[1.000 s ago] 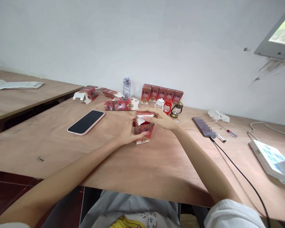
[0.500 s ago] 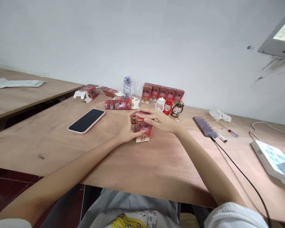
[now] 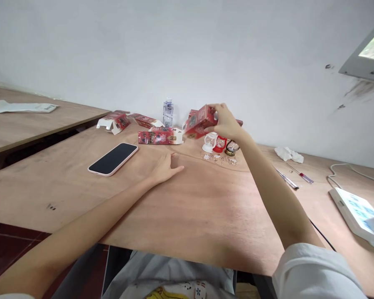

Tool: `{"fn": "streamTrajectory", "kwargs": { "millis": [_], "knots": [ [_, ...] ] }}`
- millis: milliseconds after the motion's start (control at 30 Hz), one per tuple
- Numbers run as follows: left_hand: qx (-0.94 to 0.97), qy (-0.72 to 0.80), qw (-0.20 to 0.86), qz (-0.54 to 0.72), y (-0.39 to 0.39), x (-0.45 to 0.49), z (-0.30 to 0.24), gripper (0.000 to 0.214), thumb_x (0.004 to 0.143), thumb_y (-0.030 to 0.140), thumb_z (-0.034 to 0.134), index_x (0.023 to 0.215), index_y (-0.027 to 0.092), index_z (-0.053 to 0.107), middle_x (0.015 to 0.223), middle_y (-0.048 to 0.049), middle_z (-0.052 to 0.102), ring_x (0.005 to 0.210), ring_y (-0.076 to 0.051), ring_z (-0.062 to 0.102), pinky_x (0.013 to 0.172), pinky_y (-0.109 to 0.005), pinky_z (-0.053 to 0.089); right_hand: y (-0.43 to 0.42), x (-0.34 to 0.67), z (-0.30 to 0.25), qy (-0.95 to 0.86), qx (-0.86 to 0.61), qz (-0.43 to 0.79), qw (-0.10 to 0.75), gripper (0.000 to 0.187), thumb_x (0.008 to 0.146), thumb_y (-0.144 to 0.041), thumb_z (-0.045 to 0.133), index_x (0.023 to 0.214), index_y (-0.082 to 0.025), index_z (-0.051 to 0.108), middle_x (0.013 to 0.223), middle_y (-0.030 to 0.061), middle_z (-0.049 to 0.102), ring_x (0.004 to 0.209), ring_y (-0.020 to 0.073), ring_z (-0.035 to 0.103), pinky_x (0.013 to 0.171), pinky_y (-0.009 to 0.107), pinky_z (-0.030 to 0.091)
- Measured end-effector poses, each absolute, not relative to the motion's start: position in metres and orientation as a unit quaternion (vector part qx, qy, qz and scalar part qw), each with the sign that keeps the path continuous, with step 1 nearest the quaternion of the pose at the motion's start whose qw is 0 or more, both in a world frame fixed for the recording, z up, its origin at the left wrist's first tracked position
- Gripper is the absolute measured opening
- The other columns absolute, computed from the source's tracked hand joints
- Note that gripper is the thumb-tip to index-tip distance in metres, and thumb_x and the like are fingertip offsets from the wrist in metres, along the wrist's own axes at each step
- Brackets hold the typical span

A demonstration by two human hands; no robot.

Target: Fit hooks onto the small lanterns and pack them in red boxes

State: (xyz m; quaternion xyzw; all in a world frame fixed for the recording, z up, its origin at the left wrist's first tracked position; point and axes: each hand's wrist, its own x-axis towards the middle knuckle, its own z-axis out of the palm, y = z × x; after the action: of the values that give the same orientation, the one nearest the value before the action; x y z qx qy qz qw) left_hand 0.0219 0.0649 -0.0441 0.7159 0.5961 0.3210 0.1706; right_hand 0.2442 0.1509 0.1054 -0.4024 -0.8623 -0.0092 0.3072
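Note:
My right hand (image 3: pixel 226 121) grips one end of a red printed carton (image 3: pixel 201 121), held tilted in the air in front of a row of like boxes by the wall. Most of that row is hidden behind the carton and the hand. My left hand (image 3: pixel 164 169) rests on the tabletop, thumb spread from the fingers, holding nothing. Below the carton stand three small lanterns: a white one (image 3: pixel 209 142), a red one (image 3: pixel 220 144) and a dark bronze one (image 3: pixel 231 147). Small chain-like pieces (image 3: pixel 218 158) lie in front of them.
A phone in a pink case (image 3: pixel 113 159) lies left of my left hand. Behind are flattened red cartons (image 3: pixel 160 136) and a water bottle (image 3: pixel 168 113). To the right lie a screwdriver (image 3: pixel 304 177), a cutter knife (image 3: pixel 288 180), crumpled tissue (image 3: pixel 288 154) and a white power strip (image 3: pixel 357 214).
The carton, earlier upright on the table between both hands, is now lifted and tilted toward the back in my right hand. My left hand has let go and stayed low.

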Motion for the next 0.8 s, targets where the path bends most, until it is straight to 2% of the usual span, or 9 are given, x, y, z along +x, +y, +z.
{"fn": "streamTrajectory", "kwargs": {
  "millis": [200, 367, 533, 633, 733, 800],
  "knots": [
    [0.756, 0.610, 0.088, 0.221, 0.069, 0.022, -0.048, 0.038, 0.081, 0.035, 0.053, 0.112, 0.014, 0.054, 0.123, -0.0134, 0.055, 0.119, -0.030, 0.049, 0.104, -0.044, 0.038, 0.211, 0.234, 0.125, -0.761, -0.575, -0.078, 0.291, 0.070, 0.061, -0.015, 0.071, 0.126, -0.010, 0.045, 0.127, 0.0166, 0.041, 0.110, 0.0353, 0.053, 0.094, 0.052, 0.044],
    [0.762, 0.610, 0.060, 0.208, 0.066, 0.025, -0.050, 0.037, 0.083, 0.035, 0.049, 0.113, 0.015, 0.054, 0.125, -0.0127, 0.054, 0.116, -0.029, 0.052, 0.101, -0.042, 0.041, 0.253, 0.222, 0.115, -0.701, -0.670, -0.087, 0.229, 0.066, 0.063, -0.011, 0.069, 0.125, -0.010, 0.046, 0.132, 0.0212, 0.039, 0.107, 0.0354, 0.057, 0.087, 0.049, 0.049],
    [0.768, 0.603, 0.056, 0.209, 0.063, 0.026, -0.050, 0.037, 0.084, 0.034, 0.046, 0.113, 0.012, 0.053, 0.124, -0.0154, 0.053, 0.116, -0.030, 0.051, 0.101, -0.044, 0.040, 0.288, 0.214, 0.084, -0.715, -0.676, -0.037, 0.178, 0.065, 0.061, -0.013, 0.073, 0.122, -0.013, 0.052, 0.126, 0.0172, 0.048, 0.107, 0.0305, 0.057, 0.084, 0.042, 0.050],
    [0.773, 0.595, 0.053, 0.213, 0.062, 0.026, -0.051, 0.036, 0.084, 0.034, 0.046, 0.111, 0.012, 0.054, 0.124, -0.0178, 0.052, 0.115, -0.032, 0.051, 0.100, -0.047, 0.041, 0.293, 0.212, 0.066, -0.727, -0.663, -0.031, 0.176, 0.066, 0.067, -0.016, 0.069, 0.129, -0.015, 0.047, 0.125, 0.0179, 0.051, 0.105, 0.0295, 0.057, 0.083, 0.041, 0.049],
    [0.779, 0.586, 0.050, 0.220, 0.063, 0.027, -0.053, 0.035, 0.084, 0.033, 0.046, 0.110, 0.011, 0.054, 0.122, -0.0189, 0.053, 0.113, -0.034, 0.051, 0.099, -0.050, 0.040, 0.285, 0.214, 0.059, -0.736, -0.653, -0.055, 0.173, 0.068, 0.074, -0.023, 0.066, 0.136, -0.016, 0.040, 0.131, 0.0220, 0.046, 0.110, 0.0339, 0.053, 0.086, 0.046, 0.044],
    [0.781, 0.578, 0.048, 0.231, 0.065, 0.028, -0.054, 0.035, 0.083, 0.032, 0.046, 0.110, 0.012, 0.055, 0.120, -0.0185, 0.053, 0.112, -0.034, 0.051, 0.099, -0.051, 0.040, 0.276, 0.218, 0.059, -0.745, -0.638, -0.116, 0.154, 0.064, 0.077, -0.037, 0.065, 0.132, -0.012, 0.044, 0.129, 0.0233, 0.049, 0.116, 0.0388, 0.047, 0.091, 0.053, 0.037]
  ]
}}
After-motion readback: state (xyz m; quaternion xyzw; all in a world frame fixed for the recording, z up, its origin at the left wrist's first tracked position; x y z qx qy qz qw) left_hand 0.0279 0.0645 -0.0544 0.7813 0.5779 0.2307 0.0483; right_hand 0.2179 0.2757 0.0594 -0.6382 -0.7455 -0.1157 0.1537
